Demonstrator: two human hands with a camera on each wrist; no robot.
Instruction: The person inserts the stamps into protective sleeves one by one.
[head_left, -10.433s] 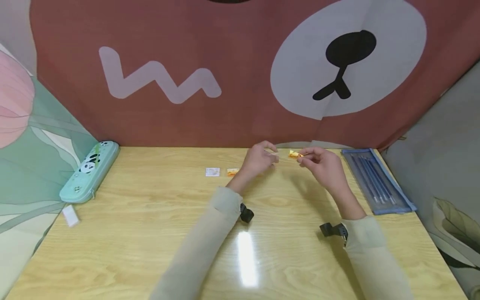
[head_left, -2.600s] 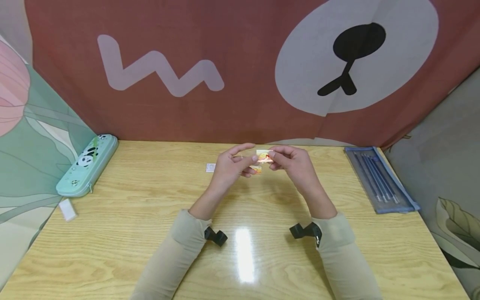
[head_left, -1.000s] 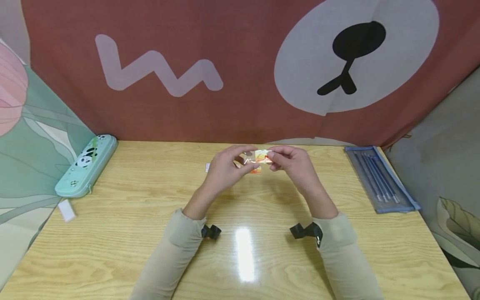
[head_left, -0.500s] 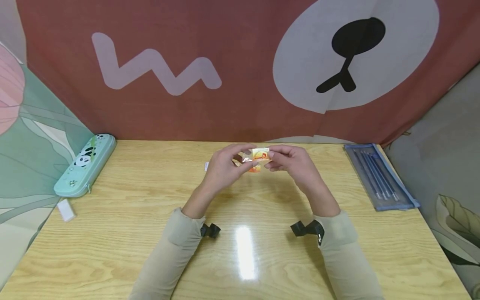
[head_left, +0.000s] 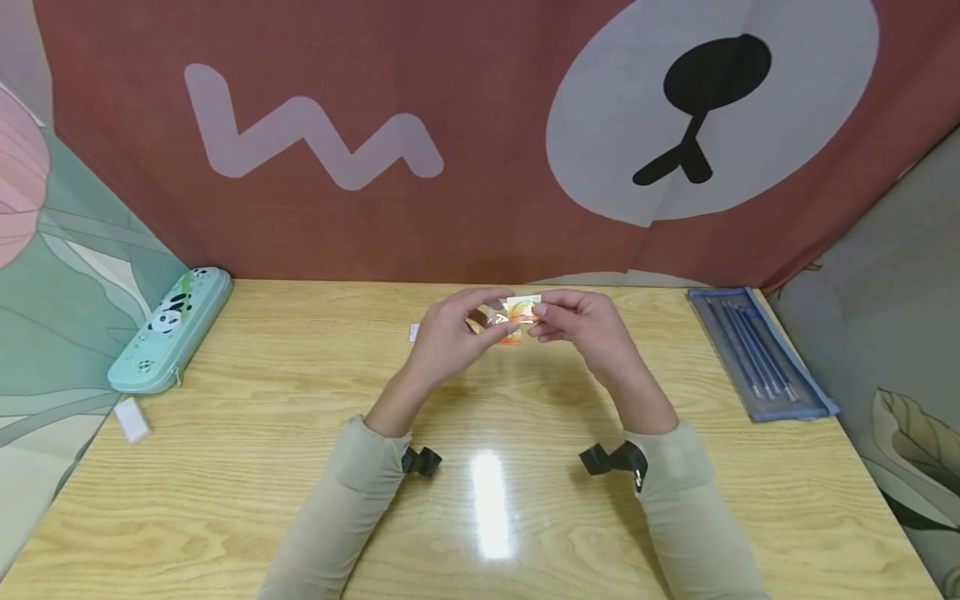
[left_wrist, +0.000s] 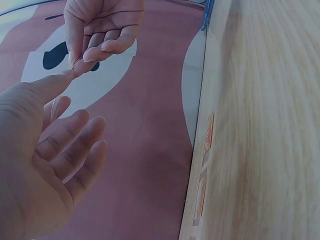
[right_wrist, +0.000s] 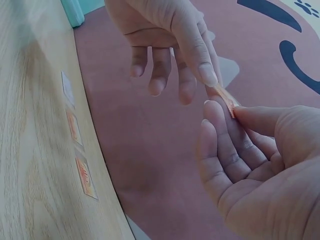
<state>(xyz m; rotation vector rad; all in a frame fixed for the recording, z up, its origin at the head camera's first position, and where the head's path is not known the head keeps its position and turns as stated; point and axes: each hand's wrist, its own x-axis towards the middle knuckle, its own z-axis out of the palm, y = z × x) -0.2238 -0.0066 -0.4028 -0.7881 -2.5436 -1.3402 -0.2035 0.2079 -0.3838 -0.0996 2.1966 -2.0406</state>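
Note:
A small orange-and-yellow printed slip (head_left: pixel 523 308) in clear, shiny film is held up between both hands, above the table's far part. My left hand (head_left: pixel 448 337) pinches its left end, where the clear film shows, between thumb and index finger; the other fingers are spread. The right hand (head_left: pixel 594 329) pinches the opposite end with the thumb on top. The right wrist view shows the slip (right_wrist: pixel 227 102) nearly edge-on between the two thumbs. Below lie a whitish slip (right_wrist: pixel 67 90) and two orange slips (right_wrist: pixel 74 127) (right_wrist: pixel 86 178) in a row, partly hidden by my left hand in the head view.
A mint panda pencil case (head_left: pixel 172 332) lies at the table's far left, with a white block (head_left: pixel 132 420) in front of it. At the right is a blue-edged mesh pouch (head_left: pixel 761 354) holding several pencils. A brown cartoon-bear cloth (head_left: pixel 480 233) hangs behind the table (head_left: pixel 300 500).
Ten seconds ago my hands were apart, the right holding an orange slip. They have since come together at it, and my left grip moved outward onto the film. The slip tilts slightly over the last half second.

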